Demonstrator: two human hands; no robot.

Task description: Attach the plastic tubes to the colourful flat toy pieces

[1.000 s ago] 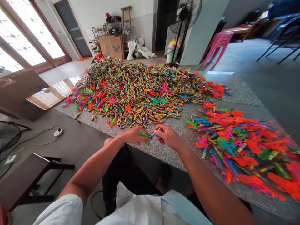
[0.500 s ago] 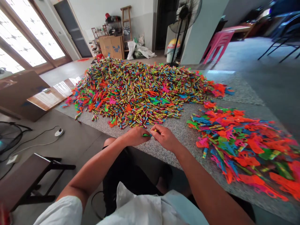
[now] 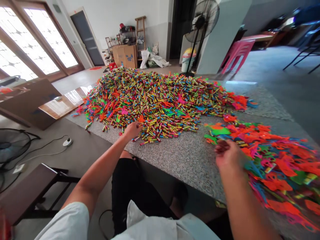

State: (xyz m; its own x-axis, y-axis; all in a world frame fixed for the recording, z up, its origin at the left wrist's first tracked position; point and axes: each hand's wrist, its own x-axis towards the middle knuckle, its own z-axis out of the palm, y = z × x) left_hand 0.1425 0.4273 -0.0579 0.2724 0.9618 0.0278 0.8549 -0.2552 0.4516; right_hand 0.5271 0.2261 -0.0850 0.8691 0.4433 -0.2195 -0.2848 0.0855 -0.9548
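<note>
Your left hand (image 3: 132,129) reaches out to the near edge of the big heap of small coloured tubes (image 3: 155,96), which covers the far half of the bench (image 3: 180,156). Its fingers (image 3: 137,125) lie down among the outermost tubes, curled onto them; whether they have closed on one you cannot tell, since the back of the hand hides the tips.

Your right hand (image 3: 228,155) hangs over the near left edge of the second pile, the flat bright plastic pieces (image 3: 270,153) spread along the right side of the bench. It is blurred; the fingers look loosely bent and part open, with nothing plain to see between them. The nearest pieces, a green one (image 3: 220,130) and some orange ones, lie just beyond the fingertips.

Between the two hands the speckled bench top is bare. Your hands are well apart, one at each pile.
</note>
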